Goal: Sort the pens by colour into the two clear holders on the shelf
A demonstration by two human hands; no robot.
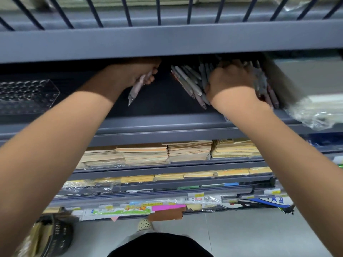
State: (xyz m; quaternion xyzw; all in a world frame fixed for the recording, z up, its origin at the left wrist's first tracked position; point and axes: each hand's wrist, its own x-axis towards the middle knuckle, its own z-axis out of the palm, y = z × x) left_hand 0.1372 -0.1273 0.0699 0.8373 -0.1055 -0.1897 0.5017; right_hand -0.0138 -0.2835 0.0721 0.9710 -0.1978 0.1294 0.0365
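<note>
Just up and to the right of the pink paper strip (pixel 168 207), a small white label (pixel 197 199) by the grey shelf rail (pixel 120 199) has red print. It starts "No.", then numbers too small to be sure of. The yellow tags (pixel 198 194) above it are too blurry to read.

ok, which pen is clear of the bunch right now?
The pen gripped in the left hand, tip pointing down, apart from the rest. The other pens are bunched together at the right hand.
</note>
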